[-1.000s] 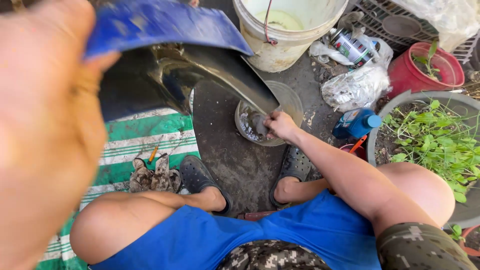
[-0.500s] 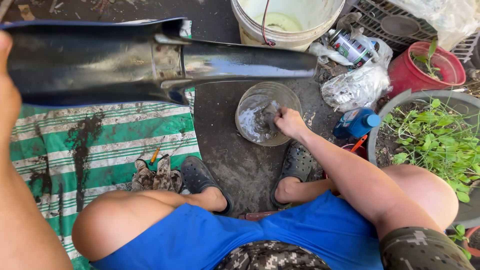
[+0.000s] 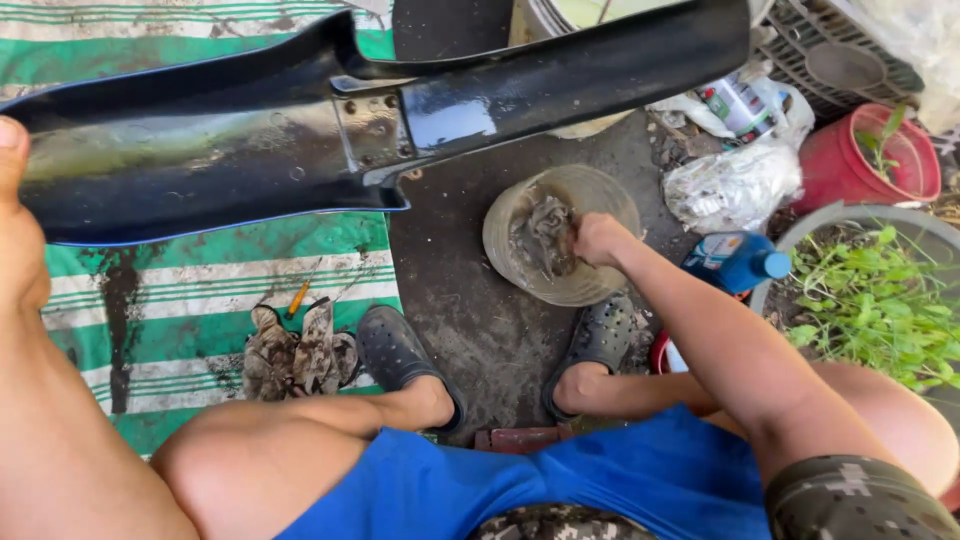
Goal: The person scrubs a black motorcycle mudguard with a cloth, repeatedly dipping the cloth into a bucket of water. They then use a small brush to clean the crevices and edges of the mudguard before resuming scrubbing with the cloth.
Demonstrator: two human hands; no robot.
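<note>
Compared with half a second ago, the long black panel (image 3: 380, 120) is seen raised and tilted, gripped at its end by the left hand (image 3: 15, 215), while the right hand (image 3: 600, 240) is closed on a wet rag (image 3: 545, 235) inside the clear bowl (image 3: 600, 290). Dirty concrete floor (image 3: 470, 330) is shown, with a green striped mat (image 3: 200, 300) at left and a blue bottle (image 3: 740, 262) and potted plants (image 3: 870, 300) at right.

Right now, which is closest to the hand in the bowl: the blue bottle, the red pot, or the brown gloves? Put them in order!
From the right hand, in the clear bowl:
1. Blue bottle, just to its right.
2. Red pot, farther right, near the top corner.
3. Brown gloves, far left on the striped mat.

Pot and gloves are nearly tied.
</note>
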